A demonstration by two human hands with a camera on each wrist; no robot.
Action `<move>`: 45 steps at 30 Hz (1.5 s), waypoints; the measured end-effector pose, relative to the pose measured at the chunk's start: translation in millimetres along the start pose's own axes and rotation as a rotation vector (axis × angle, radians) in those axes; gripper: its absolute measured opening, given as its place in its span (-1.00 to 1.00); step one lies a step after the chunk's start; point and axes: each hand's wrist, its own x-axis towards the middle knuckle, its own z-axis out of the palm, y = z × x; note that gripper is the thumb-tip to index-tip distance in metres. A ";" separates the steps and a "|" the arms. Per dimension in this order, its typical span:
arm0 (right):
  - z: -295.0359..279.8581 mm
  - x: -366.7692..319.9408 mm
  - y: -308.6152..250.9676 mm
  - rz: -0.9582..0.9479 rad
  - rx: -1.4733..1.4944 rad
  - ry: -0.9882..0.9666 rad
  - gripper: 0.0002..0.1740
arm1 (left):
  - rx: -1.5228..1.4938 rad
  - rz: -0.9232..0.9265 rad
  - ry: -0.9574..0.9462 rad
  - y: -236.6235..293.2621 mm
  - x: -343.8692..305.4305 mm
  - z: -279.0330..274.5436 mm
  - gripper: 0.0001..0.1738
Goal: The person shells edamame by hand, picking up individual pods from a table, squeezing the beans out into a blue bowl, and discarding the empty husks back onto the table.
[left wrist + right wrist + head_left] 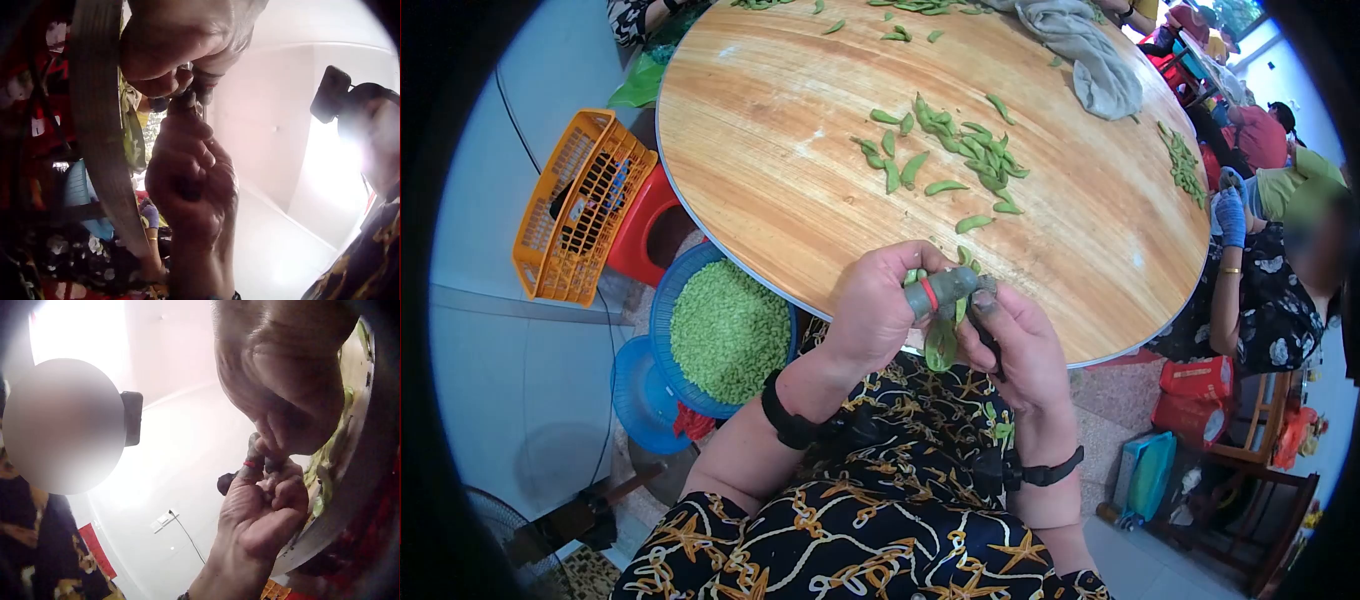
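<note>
Over the near edge of the round table, the left hand (875, 305) and right hand (1030, 345) meet fingertip to fingertip. Both pinch a green soybean pod (941, 346) that hangs down between them. A grey-green finger cover (945, 289) with a red band sits on the left thumb. The right thumb tip looks dark and stained. In the left wrist view, the right hand (194, 172) has its fingers curled in toward the left. The right wrist view shows the left hand (262, 515) with fingers bent; the pod is hidden there.
Loose soybean pods (980, 150) lie on the wooden table (780, 150). A blue basket (662, 335) of shelled beans (730, 330) stands at lower left, near a red stool (640, 225) and an orange crate (585, 210). A grey cloth (1090, 60) lies at the far edge; another person (1270, 290) sits at right.
</note>
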 end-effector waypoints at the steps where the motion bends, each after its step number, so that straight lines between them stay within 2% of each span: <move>1: 0.7 -0.1 0.6 -0.001 0.001 0.001 -0.77 | 0.001 -0.001 -0.001 -0.2 0.5 -0.7 -0.89; 4: 0.3 -2.0 1.8 -0.058 -0.085 0.011 -0.78 | 0.121 0.057 -0.039 -1.5 1.7 -3.1 -0.87; 6: -1.8 -2.2 1.7 0.004 0.096 -0.058 -0.80 | -0.095 -0.010 -0.135 -0.9 2.4 -4.6 -0.82; 7: -3.3 -2.1 2.7 -0.001 0.114 -0.060 -0.80 | -0.079 -0.019 -0.133 -1.8 2.3 -6.3 -0.82; 9: -8.0 -2.5 3.3 0.145 0.242 -0.094 -0.80 | -0.162 0.016 -0.247 -3.7 3.8 -9.6 -0.77; 10: -9.5 -2.4 3.1 0.178 0.303 -0.119 -0.79 | -0.149 -0.005 -0.302 -0.9 3.3 -12.9 -0.88; 13: -10.1 -1.6 4.5 0.229 0.411 -0.172 -0.79 | -0.080 0.021 -0.324 -1.7 4.5 -17.9 -0.87; 17: -9.7 -0.6 3.9 0.209 0.380 -0.223 -0.79 | -0.102 0.032 -0.348 -2.3 4.1 -16.2 -0.86; 19: 0.1 -3.2 -4.9 0.086 0.103 -0.184 -0.80 | -0.092 0.089 -0.166 -2.9 1.7 -7.0 -0.87; 20: 0.4 -4.1 -6.3 0.084 0.103 -0.181 -0.80 | -0.092 0.087 -0.169 -2.0 1.1 -4.1 -0.87; 22: 0.4 -5.4 -7.1 0.058 -0.100 -0.122 -0.81 | -0.013 0.064 -0.008 -0.2 -0.5 0.3 -0.85; 26: -6.9 1.0 3.3 -0.029 -0.130 -0.107 -0.83 | 0.068 -0.002 -0.008 1.8 1.7 2.8 -0.82; 28: -9.7 2.1 3.4 0.085 0.187 -0.192 -0.84 | -0.063 -0.011 -0.172 4.6 3.4 -1.7 -0.82; 29: -10.7 1.7 3.4 0.084 0.190 -0.192 -0.84 | -0.061 -0.012 -0.173 3.3 4.1 -6.5 -0.82; 31: -12.5 0.1 4.2 0.195 0.307 -0.222 -0.83 | -0.110 -0.013 -0.326 -3.3 5.6 -18.0 -0.85; 35: -14.0 -0.3 8.5 0.238 0.483 -0.286 -0.82 | -0.158 0.015 -0.434 -4.9 4.8 -21.0 -0.82; 37: -10.5 0.3 6.4 0.128 0.257 -0.161 -0.82 | -0.054 0.030 -0.340 1.3 3.3 -12.1 -0.85; 38: -8.1 1.4 6.3 0.127 0.254 -0.158 -0.82 | -0.057 0.030 -0.342 2.1 2.3 -6.3 -0.85; 40: -3.6 4.0 6.2 -0.279 -0.559 0.131 -0.78 | 0.233 0.120 -0.093 0.8 -0.6 3.3 -0.90; 41: -3.3 4.5 3.4 -0.275 -0.561 0.130 -0.78 | 0.229 0.119 -0.091 -1.0 -0.7 1.9 -0.90; 43: -3.3 8.3 -5.7 -0.055 -0.291 0.084 -0.71 | 0.545 0.307 0.015 -4.5 0.7 -2.1 -0.86; 45: -7.6 16.9 -12.8 -0.046 -0.401 0.066 -0.69 | 0.470 0.243 0.075 0.9 0.3 0.6 -0.84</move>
